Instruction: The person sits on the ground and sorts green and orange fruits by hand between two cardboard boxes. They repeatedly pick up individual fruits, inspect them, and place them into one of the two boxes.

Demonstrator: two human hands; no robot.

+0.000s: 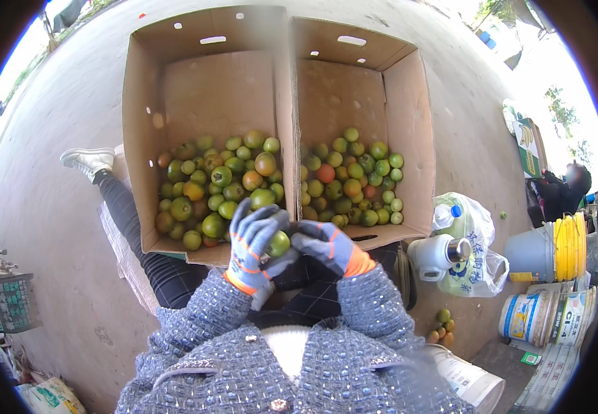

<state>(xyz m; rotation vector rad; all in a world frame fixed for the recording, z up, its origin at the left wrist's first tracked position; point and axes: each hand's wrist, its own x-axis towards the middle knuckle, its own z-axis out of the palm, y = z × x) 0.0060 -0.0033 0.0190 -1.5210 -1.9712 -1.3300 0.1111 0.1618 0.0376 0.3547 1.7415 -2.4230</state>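
Observation:
My left hand, in a grey knit glove with orange trim, holds a green tomato over the near edge of the boxes. Close by on the right, my gloved right hand has its fingers bent together beside that tomato. Something small and dark shows at its fingertips, too unclear to name. Two open cardboard boxes stand side by side before me, the left box and the right box. Green and reddish tomatoes lie in the left one. More tomatoes, mostly green, lie in the right one.
A plastic bag and a white jug stand right of the boxes. Beyond are a grey bucket, labelled pails and a person. Some tomatoes lie on the floor near a white bucket.

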